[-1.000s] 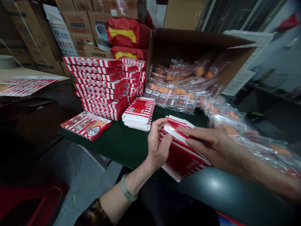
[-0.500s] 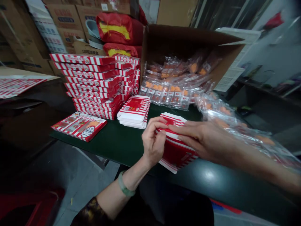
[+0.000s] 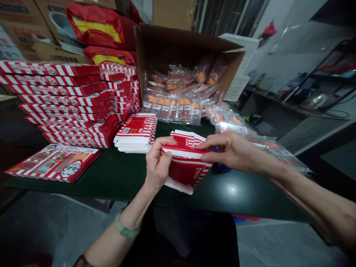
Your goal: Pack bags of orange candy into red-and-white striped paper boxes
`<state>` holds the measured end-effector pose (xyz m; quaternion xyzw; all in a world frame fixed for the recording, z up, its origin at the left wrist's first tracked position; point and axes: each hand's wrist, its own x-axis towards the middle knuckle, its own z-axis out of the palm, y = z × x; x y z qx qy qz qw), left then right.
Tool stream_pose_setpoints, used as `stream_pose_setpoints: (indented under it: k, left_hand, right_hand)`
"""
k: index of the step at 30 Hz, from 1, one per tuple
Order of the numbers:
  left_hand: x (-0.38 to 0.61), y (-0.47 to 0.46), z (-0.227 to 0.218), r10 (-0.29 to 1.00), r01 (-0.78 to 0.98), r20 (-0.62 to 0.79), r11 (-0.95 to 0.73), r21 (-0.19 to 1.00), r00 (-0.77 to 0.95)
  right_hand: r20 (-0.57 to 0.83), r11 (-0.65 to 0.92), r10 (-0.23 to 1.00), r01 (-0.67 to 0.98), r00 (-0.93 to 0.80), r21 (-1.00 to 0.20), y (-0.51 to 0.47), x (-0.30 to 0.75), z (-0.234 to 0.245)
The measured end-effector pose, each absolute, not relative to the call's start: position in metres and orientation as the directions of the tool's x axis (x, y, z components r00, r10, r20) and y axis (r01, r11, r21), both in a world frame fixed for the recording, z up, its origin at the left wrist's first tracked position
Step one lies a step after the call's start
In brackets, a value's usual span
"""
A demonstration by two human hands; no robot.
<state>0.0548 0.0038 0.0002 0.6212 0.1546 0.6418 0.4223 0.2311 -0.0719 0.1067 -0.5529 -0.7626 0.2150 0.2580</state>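
Red-and-white striped cardboard is held, in the head view, as a thin carton [image 3: 187, 172] over the dark green tabletop [image 3: 125, 181], its folded edge pinched by the closed-in fingers of the left hand [image 3: 156, 161] and right hand [image 3: 235, 149]. Light, easily creased handling is expected; folds are best gripped.

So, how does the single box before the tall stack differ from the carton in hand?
The single box lies on the table; the carton is held by the left hand and right hand. The single box shows food pictures; the carton shows a mostly plain red panel. Both have red-and-white stripes.
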Motion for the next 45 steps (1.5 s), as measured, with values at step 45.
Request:
stream_pose_setpoints:
  k: [45]
  left_hand:
    - [0.028,-0.007,0.003,0.381,0.237,0.916,-0.908,0.345,0.126]
  right_hand:
    - [-0.485,-0.665,0.506,-0.036,0.713,-0.746,-0.063,0.377,-0.014]
